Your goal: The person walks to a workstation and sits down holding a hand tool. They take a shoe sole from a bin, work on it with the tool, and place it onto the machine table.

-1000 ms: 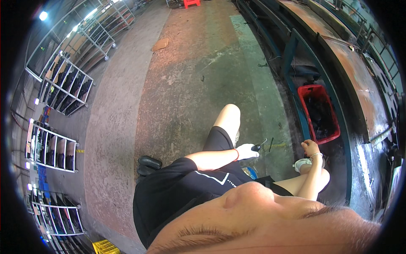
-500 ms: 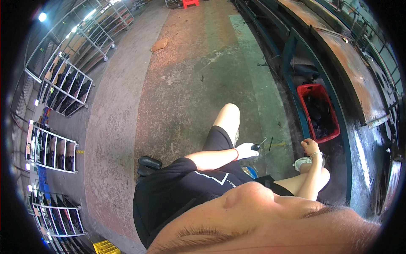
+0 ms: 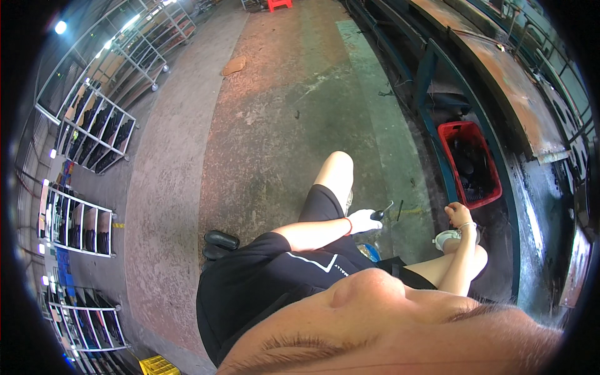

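Left hand: gloved left hand (image 3: 362, 222), closed around the dark handle of a small tool (image 3: 381, 211) whose thin metal end points up and to the right, over the floor (image 3: 281, 125) in front of the knee.
Right hand: bare right hand (image 3: 459, 214), fingers curled at the lower edge of the blue frame (image 3: 437, 156); whether it grips the frame or some small part cannot be told at this size.
Tool position: just beside the left knee, between the two hands, apart from the right hand.
Crate: red crate (image 3: 478, 164) of dark parts stands under the rusty bench (image 3: 500, 75), just beyond the right hand.
Posture: person is seated low, a pale shoe (image 3: 447, 237) below the right wrist.
Surroundings: wheeled wire racks (image 3: 94, 131) of dark goods stand well apart on the left; a black shoe pair (image 3: 219, 244) lies near the left hip.
Technique: judged from the hold, the tool is best kept firmly clenched near the handle end, tip kept in sight, wrist straight.
Support: right hand is best kept steady on the frame edge, clear of the tool tip.
Risk: the thin tip could slip toward the bare fingers if force is applied at an angle.
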Tool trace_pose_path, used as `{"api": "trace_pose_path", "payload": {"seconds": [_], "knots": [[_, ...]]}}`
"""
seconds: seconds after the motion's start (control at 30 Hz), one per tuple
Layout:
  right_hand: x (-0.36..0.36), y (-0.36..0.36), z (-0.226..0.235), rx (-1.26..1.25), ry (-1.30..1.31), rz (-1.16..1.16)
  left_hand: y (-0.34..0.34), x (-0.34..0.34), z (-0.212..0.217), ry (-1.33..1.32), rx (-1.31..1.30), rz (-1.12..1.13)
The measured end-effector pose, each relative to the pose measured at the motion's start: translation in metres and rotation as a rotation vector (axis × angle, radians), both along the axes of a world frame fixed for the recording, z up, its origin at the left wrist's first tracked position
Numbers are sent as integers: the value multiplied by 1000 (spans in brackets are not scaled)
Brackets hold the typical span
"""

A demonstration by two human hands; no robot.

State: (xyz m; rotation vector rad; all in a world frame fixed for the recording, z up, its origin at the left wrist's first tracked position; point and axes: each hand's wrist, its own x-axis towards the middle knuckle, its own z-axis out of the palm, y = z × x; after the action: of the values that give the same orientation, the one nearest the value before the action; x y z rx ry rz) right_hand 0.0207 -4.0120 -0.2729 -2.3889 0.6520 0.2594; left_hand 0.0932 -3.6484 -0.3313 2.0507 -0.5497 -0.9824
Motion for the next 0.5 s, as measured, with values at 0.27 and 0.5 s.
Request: {"api": "trace_pose_path", "payload": {"seconds": [0.27, 0.5], "knots": [[0, 7, 9, -8, -8, -4, 0, 0, -3, 3, -3, 9], [-2, 4, 7, 13, -10, -11, 0, -1, 2, 20, 8, 8]]}}
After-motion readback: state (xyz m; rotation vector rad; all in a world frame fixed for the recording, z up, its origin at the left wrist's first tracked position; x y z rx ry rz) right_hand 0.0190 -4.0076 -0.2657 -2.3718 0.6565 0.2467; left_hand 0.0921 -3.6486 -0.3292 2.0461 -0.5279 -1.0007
